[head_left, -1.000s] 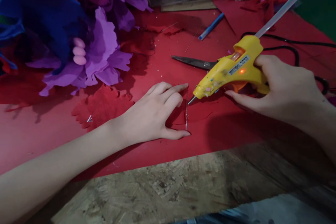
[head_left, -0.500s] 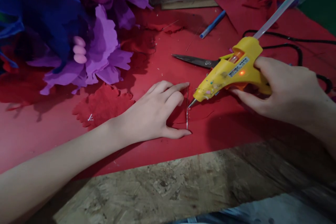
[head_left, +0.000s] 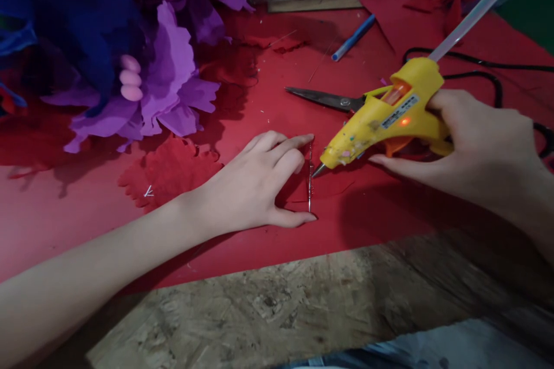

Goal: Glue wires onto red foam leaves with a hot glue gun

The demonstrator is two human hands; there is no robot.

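Note:
My left hand (head_left: 255,184) rests on the red sheet with its fingers curved. Its index fingertip and thumb pin down the two ends of a thin silvery wire (head_left: 310,196), which stretches between them. My right hand (head_left: 480,144) grips a yellow glue gun (head_left: 372,124), its orange light lit and a clear glue stick (head_left: 485,8) jutting from the back. The gun's metal nozzle (head_left: 319,170) points at the middle of the wire, at or just beside it. Small shiny beads or glue spots seem to lie along the wire, too small to tell.
Dark scissors (head_left: 320,97) lie behind the gun, partly hidden by it. Farther back are a blue pen (head_left: 354,37) and the black cord (head_left: 476,62). Purple paper flowers (head_left: 167,75) fill the upper left. A scalloped red petal piece (head_left: 168,170) lies beside my left wrist.
The glue gun's body has shifted slightly right, its nozzle still at the wire. My right thumb reaches a little farther forward under the gun. My left hand keeps its hold.

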